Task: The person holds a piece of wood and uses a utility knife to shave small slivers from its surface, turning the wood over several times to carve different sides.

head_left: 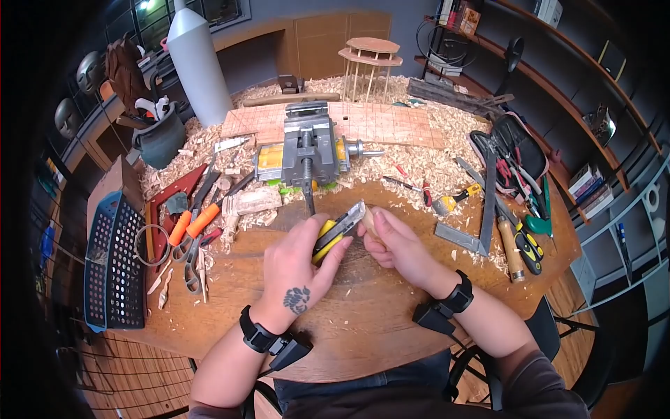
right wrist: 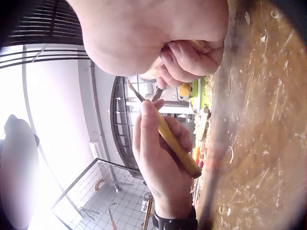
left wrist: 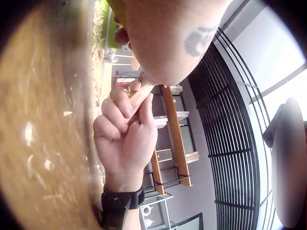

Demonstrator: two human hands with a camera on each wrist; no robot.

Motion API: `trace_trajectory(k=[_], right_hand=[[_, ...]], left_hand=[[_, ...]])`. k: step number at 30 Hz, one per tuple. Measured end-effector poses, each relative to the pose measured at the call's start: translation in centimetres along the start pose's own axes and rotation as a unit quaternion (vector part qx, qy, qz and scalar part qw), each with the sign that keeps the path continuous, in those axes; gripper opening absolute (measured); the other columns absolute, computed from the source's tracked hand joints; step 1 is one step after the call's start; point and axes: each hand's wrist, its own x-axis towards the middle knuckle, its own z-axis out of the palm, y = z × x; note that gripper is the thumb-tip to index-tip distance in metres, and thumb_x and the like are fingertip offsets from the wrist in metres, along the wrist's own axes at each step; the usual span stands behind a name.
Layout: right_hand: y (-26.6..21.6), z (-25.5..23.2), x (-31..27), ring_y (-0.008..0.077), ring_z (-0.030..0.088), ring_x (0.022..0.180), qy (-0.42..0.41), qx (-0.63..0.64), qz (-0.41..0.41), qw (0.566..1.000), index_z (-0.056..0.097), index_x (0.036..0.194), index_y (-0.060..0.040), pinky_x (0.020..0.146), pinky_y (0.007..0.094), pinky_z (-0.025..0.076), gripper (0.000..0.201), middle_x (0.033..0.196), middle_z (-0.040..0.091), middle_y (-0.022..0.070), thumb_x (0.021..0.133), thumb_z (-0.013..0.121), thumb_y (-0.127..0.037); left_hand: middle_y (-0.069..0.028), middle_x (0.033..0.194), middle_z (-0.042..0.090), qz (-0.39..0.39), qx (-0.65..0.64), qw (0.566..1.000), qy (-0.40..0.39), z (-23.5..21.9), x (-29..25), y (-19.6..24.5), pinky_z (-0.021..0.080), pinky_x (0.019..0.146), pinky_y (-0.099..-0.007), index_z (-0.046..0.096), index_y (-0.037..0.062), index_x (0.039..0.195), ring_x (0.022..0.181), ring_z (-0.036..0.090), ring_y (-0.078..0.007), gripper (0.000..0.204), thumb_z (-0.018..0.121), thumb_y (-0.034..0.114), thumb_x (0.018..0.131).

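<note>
My left hand (head_left: 289, 262) grips a yellow and black utility knife (head_left: 338, 231), its blade end angled up and to the right. In the right wrist view the yellow knife handle (right wrist: 176, 147) runs through the left fingers, with the thumb along it. My right hand (head_left: 401, 248) holds a small pale piece of wood (head_left: 369, 222), close beside the blade end. That wood stick (left wrist: 139, 99) shows between the right thumb and curled fingers in the left wrist view. Both hands are over the front of the wooden table, and the right fingers partly cover the wood.
Beyond the hands stands a grey vise (head_left: 307, 143) among wood shavings. To the left lie orange-handled tools (head_left: 202, 220), scissors (head_left: 192, 269) and a blue perforated basket (head_left: 115, 258). A metal square (head_left: 481, 234), a wooden-handled tool (head_left: 510, 250) and yellow-black scissors (head_left: 529, 251) lie right.
</note>
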Motion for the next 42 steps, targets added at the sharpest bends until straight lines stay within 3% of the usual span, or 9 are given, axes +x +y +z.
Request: trace_trajectory(k=[6,9,12,14,20,24,29,32,42], right_hand=[[0.0,0.6,-0.4,0.0033,0.031,0.065,0.032,0.020,0.033,0.999,0.055,0.124,-0.0112,0.056,0.0194,0.026,0.045,0.082,0.039,-0.0057,0.114,0.035,-0.050],[0.4,0.4,-0.3,0.0063,0.048,0.076,0.018,0.003,0.011,1.000,0.053,0.137,-0.0087,0.065,0.0210,0.041,0.046,0.091,0.052,-0.0016,0.114,0.038,-0.046],[0.4,0.8,-0.1,0.0018,0.034,0.066,0.002,-0.161,-0.081,0.984,0.047,0.148,-0.0102,0.057,0.0180,0.026,0.048,0.088,0.045,-0.0066,0.115,0.039,-0.043],[0.2,0.9,-0.3,0.0178,0.058,0.124,0.015,-0.156,-0.045,0.987,0.049,0.145,-0.0035,0.108,0.0343,0.044,0.044,0.131,0.062,0.0084,0.115,0.040,-0.036],[0.5,1.0,-0.1,0.0259,0.064,0.119,0.048,-0.282,-0.174,0.942,0.049,0.141,-0.0024,0.101,0.0367,0.049,0.037,0.125,0.065,0.0156,0.114,0.043,-0.027],[0.3,1.3,-0.3,0.0244,0.066,0.108,0.077,-0.317,-0.173,0.929,0.050,0.142,-0.0022,0.092,0.0384,0.051,0.041,0.118,0.068,0.0124,0.114,0.044,-0.032],[0.0,1.7,-0.2,0.0417,0.066,0.084,0.132,-0.378,-0.198,0.894,0.052,0.113,-0.0027,0.070,0.0440,0.050,0.024,0.089,0.066,0.0212,0.109,0.055,-0.026],[0.2,1.7,-0.1,0.0415,0.066,0.080,0.153,-0.392,-0.216,0.881,0.055,0.108,-0.0030,0.066,0.0439,0.049,0.025,0.085,0.065,0.0204,0.108,0.058,-0.028],[-0.2,1.3,-0.3,0.0434,0.063,0.076,0.167,-0.437,-0.141,0.873,0.059,0.103,-0.0025,0.064,0.0456,0.048,0.034,0.085,0.064,0.0222,0.108,0.057,-0.036]], left_hand=[[-0.0170,0.091,0.072,0.012,-0.024,1.000,0.000,0.2,-0.3,0.0,0.057,0.063,-0.0433,0.069,0.0041,0.114,0.076,0.072,-0.0373,0.034,0.078,0.027,0.091],[-0.0159,0.088,0.071,0.032,-0.001,0.999,-0.019,0.2,-0.5,-0.1,0.057,0.059,-0.0428,0.070,0.0049,0.118,0.071,0.071,-0.0360,0.036,0.078,0.027,0.091],[-0.0150,0.088,0.071,0.023,0.011,0.999,-0.031,-0.1,-0.4,0.2,0.057,0.058,-0.0421,0.071,0.0056,0.119,0.070,0.071,-0.0347,0.037,0.078,0.027,0.091],[-0.0146,0.088,0.070,0.021,0.013,0.999,-0.038,-0.2,-0.4,0.3,0.056,0.057,-0.0418,0.071,0.0055,0.120,0.070,0.071,-0.0341,0.037,0.078,0.028,0.091],[-0.0143,0.088,0.070,0.036,0.017,0.999,-0.031,-0.1,-0.5,0.1,0.056,0.057,-0.0410,0.071,0.0029,0.119,0.069,0.071,-0.0332,0.038,0.078,0.027,0.090],[-0.0150,0.087,0.070,0.040,0.029,0.998,-0.024,0.0,-0.5,0.2,0.056,0.056,-0.0409,0.070,0.0005,0.118,0.068,0.070,-0.0336,0.039,0.078,0.026,0.090],[-0.0153,0.087,0.070,0.034,0.039,0.999,-0.018,-0.1,-0.5,0.5,0.056,0.056,-0.0416,0.070,0.0001,0.118,0.066,0.070,-0.0344,0.039,0.078,0.026,0.090],[-0.0156,0.086,0.069,0.029,0.041,0.999,-0.014,-0.1,-0.5,0.6,0.056,0.056,-0.0419,0.070,0.0003,0.118,0.066,0.070,-0.0346,0.039,0.078,0.026,0.090],[-0.0160,0.087,0.070,0.009,0.038,0.999,0.000,-0.1,-0.6,0.7,0.056,0.057,-0.0428,0.070,0.0010,0.118,0.067,0.070,-0.0357,0.039,0.078,0.027,0.090]])
